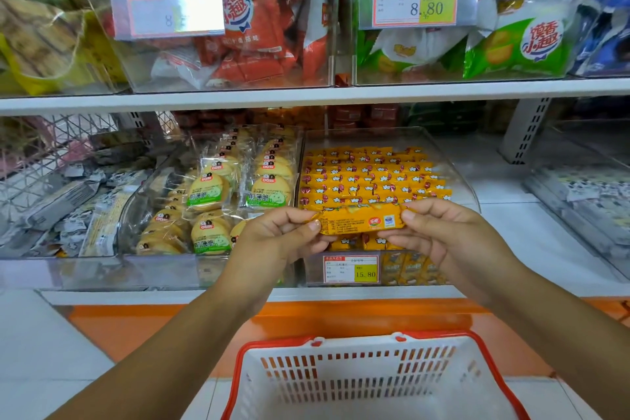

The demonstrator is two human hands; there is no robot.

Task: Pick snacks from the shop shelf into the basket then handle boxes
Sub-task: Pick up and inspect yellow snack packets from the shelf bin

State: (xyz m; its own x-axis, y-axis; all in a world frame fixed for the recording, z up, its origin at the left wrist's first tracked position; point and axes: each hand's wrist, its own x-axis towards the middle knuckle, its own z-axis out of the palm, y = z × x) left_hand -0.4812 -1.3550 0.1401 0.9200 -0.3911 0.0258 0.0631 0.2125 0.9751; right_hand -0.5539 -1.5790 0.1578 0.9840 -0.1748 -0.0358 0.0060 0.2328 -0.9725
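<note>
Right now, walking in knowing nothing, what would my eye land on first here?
First, the orange snack packet held up at the centre, with the left hand pinching one end and the right hand pinching the other. Just behind it, a clear bin on the lower shelf is packed with rows of similar orange packets. Below the hands, a white basket with a red rim sits at the bottom edge.

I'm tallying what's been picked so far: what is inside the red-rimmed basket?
Inside the basket only its slotted white walls show, no snacks. Its floor lies below the picture's edge, so anything there is unseen.
</note>
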